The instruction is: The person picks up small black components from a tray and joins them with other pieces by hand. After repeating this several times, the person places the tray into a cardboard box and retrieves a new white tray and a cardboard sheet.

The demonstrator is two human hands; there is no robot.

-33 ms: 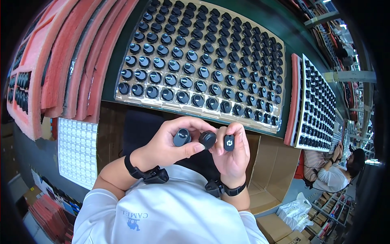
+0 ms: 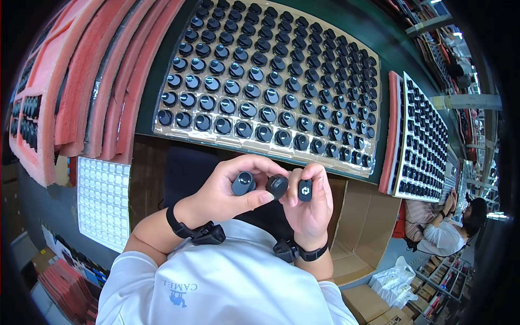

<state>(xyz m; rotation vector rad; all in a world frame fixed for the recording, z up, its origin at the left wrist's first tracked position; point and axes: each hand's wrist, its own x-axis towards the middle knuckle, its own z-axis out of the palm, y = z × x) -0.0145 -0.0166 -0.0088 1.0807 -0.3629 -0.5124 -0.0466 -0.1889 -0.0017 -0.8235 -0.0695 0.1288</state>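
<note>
Your left grip (image 2: 222,196) curls closed round a dark mesh-topped cylinder (image 2: 243,184) and pinches a black round cap (image 2: 278,187); your right grip (image 2: 309,215) clasps a black emblem-marked piece (image 2: 305,192), partly hidden. Beyond, a loaded clear tray (image 2: 254,146) lies on the green desk (image 2: 374,24) beside cut-off pink foam (image 2: 130,76); lettering (image 2: 182,286) marks your white shirt (image 2: 233,265); the wire shelving's (image 2: 448,287) contents look unclear

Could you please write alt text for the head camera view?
A person's left hand holds a black cylindrical part and a round black piece, while the right hand holds a white-marked black piece. Beyond, a large tray holds rows of black parts; pink foam sheets are at left.
</note>
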